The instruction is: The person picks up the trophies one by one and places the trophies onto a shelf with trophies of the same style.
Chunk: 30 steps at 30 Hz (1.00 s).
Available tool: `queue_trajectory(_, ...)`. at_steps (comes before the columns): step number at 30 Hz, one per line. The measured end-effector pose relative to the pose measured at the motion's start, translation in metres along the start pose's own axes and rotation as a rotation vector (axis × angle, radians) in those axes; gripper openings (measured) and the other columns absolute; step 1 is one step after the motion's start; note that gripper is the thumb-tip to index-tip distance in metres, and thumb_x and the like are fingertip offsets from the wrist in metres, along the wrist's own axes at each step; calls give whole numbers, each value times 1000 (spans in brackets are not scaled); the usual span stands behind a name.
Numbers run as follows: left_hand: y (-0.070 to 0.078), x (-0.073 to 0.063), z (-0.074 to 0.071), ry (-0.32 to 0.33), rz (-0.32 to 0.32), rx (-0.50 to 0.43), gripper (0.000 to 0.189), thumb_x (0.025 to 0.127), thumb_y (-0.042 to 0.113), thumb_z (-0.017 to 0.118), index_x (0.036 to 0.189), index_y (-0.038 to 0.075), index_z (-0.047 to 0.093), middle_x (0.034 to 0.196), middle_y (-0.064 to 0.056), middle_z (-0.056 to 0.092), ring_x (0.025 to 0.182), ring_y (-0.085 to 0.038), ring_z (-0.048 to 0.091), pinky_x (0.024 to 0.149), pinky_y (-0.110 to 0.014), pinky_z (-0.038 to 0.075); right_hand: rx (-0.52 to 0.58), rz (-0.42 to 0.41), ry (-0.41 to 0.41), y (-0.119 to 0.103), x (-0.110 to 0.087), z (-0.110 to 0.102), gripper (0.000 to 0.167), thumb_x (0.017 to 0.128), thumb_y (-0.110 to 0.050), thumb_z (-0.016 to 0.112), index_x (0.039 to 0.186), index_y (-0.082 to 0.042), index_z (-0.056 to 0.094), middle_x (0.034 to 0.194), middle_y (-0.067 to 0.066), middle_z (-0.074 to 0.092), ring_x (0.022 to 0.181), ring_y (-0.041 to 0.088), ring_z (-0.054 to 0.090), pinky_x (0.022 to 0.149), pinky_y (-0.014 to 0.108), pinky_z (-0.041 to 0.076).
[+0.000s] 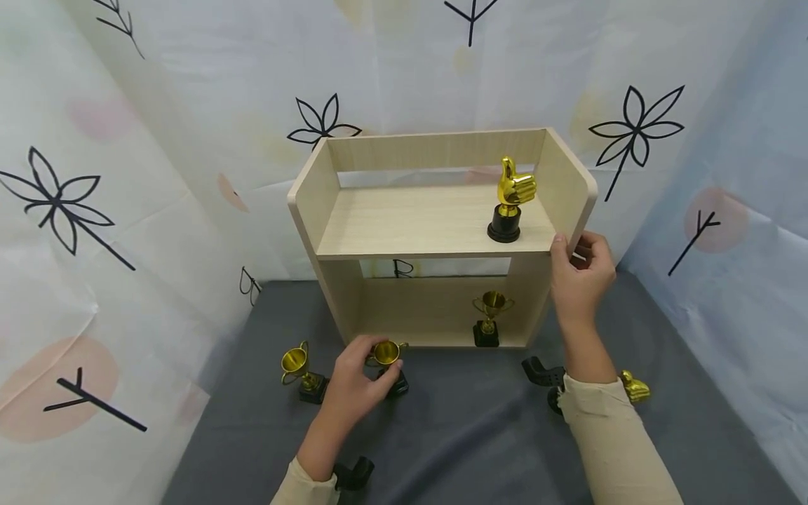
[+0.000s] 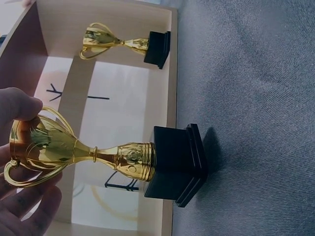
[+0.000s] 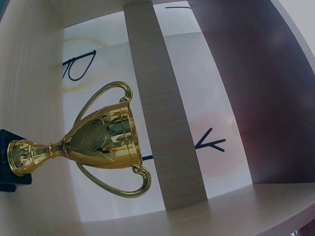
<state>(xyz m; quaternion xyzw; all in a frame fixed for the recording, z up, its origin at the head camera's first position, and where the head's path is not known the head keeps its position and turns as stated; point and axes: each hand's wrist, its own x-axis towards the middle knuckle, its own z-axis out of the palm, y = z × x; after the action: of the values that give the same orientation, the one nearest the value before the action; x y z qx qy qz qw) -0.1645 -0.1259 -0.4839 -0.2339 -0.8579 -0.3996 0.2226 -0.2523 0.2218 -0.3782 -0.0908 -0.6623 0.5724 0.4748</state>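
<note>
My left hand [image 1: 353,382] grips a small gold trophy cup [image 2: 47,142] by its bowl, thumb on one side and fingers on the other. The cup's black square base [image 2: 174,164] is close over the grey cloth in front of the wooden shelf [image 1: 404,221]. At the shelf's right side panel, my right hand [image 1: 582,280] holds the front edge between thumb and fingers. A similar gold trophy [image 3: 103,140] stands on the lower level, toward the right. On the upper level is a gold thumbs-up trophy [image 1: 511,193] with a round black base.
Another gold cup trophy [image 1: 306,372] stands on the grey cloth [image 1: 454,414] left of my left hand. A gold thumbs-up piece [image 1: 634,386] shows beside my right sleeve, partly hidden. Patterned white fabric [image 1: 429,77] hangs behind the shelf and at both sides.
</note>
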Motion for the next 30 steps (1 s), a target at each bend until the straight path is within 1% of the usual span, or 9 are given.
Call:
queue_trajectory(4,-2,2,0,-2,5,6,40,88,17,88,124,10,70,112,0,69,98,-12,66,82,-37,59,18,-8,6,-19,-5,1,20,96,-13,72,108,3,73,91,-21,61,84,-4,64,78,14,51)
queue_trajectory(6,-2,3,0,-3,13,6,41,88,17,88,124,10,70,112,0,70,97,-13,66,82,-36,59,28,-6,7,-23,-6,1,18,96,-12,72,107,2,73,91,-20,62,84,-4,63,78,13,52)
queue_trajectory(10,-3,7,1,0,35,7,40,87,17,89,122,10,71,110,0,70,95,-13,67,80,-36,60,16,-6,5,-10,-3,2,18,96,-15,73,108,-2,74,93,-18,63,85,-3,64,78,13,52)
queue_trajectory(13,-4,10,2,-3,48,5,40,86,15,89,121,10,70,110,0,70,95,-13,66,80,-38,60,11,-15,3,2,0,2,20,96,-19,75,109,-4,75,95,-17,64,87,-1,66,78,14,52)
queue_trajectory(15,-3,11,2,-9,46,5,40,86,15,89,121,10,70,110,0,70,95,-13,66,81,-39,60,20,-22,-1,6,1,1,20,96,-20,75,109,-5,75,95,-16,65,87,1,67,78,15,53)
queue_trajectory(21,-1,16,4,-27,43,-9,40,88,18,89,122,10,70,110,0,70,96,-12,67,82,-40,60,30,-26,-2,6,0,0,21,96,-24,76,108,-7,76,95,-18,66,87,2,68,78,15,53)
queue_trajectory(26,1,20,6,-42,48,-36,38,90,18,87,124,11,70,111,1,69,96,-12,66,82,-42,60,24,-27,-8,7,1,0,21,96,-23,75,109,-7,76,95,-18,66,87,1,68,78,15,53)
queue_trajectory(30,2,24,9,-51,52,-45,39,90,18,86,124,11,70,111,1,69,96,-12,66,82,-39,60,22,-25,-6,11,2,1,21,96,-21,75,110,-5,75,95,-18,65,87,0,67,78,15,52)
